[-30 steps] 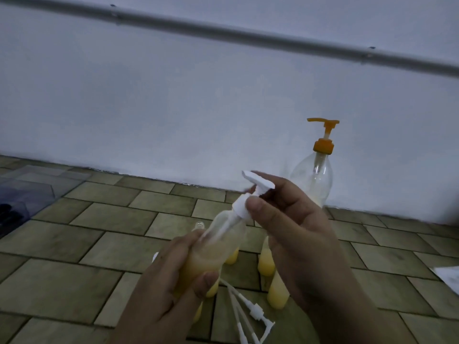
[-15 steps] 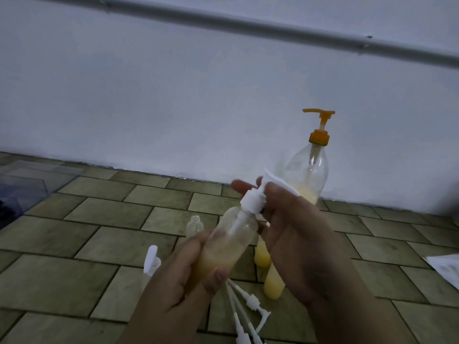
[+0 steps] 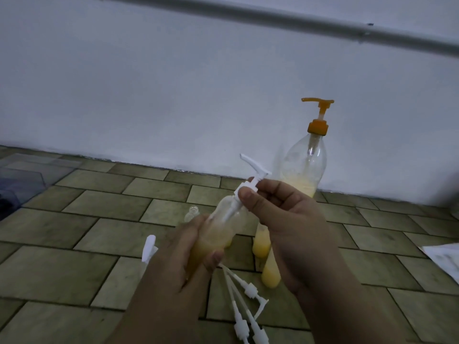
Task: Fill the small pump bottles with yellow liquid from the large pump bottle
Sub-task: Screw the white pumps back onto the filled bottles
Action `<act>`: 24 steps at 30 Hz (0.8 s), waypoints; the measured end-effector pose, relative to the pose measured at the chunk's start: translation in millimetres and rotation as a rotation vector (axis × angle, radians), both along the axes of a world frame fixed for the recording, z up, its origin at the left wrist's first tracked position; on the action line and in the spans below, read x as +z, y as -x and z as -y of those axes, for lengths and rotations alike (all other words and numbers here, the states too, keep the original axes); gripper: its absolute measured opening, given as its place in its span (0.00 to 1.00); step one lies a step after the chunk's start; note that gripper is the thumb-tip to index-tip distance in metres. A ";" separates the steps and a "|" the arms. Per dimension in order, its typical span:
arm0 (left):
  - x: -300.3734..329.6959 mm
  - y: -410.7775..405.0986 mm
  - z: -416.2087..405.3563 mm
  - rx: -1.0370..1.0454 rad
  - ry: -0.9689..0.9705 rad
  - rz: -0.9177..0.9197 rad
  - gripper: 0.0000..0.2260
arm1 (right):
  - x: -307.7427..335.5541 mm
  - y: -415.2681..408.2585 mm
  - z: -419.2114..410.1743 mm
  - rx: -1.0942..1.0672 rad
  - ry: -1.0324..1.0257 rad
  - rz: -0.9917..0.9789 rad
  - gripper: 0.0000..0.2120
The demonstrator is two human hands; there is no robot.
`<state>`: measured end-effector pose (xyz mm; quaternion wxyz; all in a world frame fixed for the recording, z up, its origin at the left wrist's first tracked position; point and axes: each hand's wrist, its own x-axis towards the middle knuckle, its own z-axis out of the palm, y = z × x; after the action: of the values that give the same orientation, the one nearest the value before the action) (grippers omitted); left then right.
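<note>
Since a moment ago, the white pump head (image 3: 250, 181) has turned so its spout points up and to the left, clear of the fingers that covered it, and the right hand's grip has shifted to the collar below it.

At the center of the frame, two bare hands hold a small pump bottle (image 3: 218, 232) tilted, its top leaning toward the upper right. Yellow liquid fills its lower part, and the white dip tube shows through the clear upper part. The left hand (image 3: 183, 264), at lower center, is closed around the bottle's base, thumb across the front. The right hand (image 3: 285, 227), just right of center, pinches the white collar between thumb and fingers, the rest of the hand loosely curled.

Behind the right hand, at center right, the large pump bottle (image 3: 304, 167) stands upright against a pale wall (image 3: 149, 95), with an orange pump on top and a little yellow liquid low inside. Below it, partly hidden by the right hand, two filled small bottles (image 3: 263, 244) stand on the tiled floor (image 3: 74, 244). An empty clear bottle (image 3: 192, 212) without a cap stands just above the left hand. Several loose white pumps (image 3: 246, 306) lie on the floor at bottom center, and another white pump top (image 3: 149, 247) shows left of the left hand. A sheet of paper (image 3: 444, 259) lies at the right edge.
</note>
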<state>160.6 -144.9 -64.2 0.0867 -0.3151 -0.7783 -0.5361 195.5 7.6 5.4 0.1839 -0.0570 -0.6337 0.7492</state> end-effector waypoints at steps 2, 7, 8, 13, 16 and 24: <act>3.4 2.2 -0.3 0.058 0.000 0.009 0.21 | 6.2 0.6 -0.5 0.021 -0.071 0.008 0.12; 22.1 13.7 -5.0 0.193 -0.013 -0.226 0.21 | 21.1 3.5 1.9 -0.080 -0.303 -0.131 0.08; 26.9 16.1 -6.7 0.193 0.001 -0.274 0.23 | 25.8 3.5 2.4 -0.096 -0.331 -0.173 0.08; 48.1 47.1 11.9 0.064 -0.106 -0.192 0.24 | 42.3 8.2 -17.2 -0.172 -0.394 -0.183 0.05; 49.6 90.6 44.9 0.173 -0.387 -0.085 0.11 | 27.7 13.2 -29.2 -0.299 -0.592 -0.019 0.06; -25.9 173.8 74.8 0.225 0.071 0.314 0.08 | -37.9 35.3 -30.0 -0.403 -1.142 0.133 0.17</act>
<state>-13.1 -219.6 -90.1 0.0124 -0.1414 -0.8310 -0.5378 160.2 37.6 -32.5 0.2837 -0.1150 -0.9222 0.2362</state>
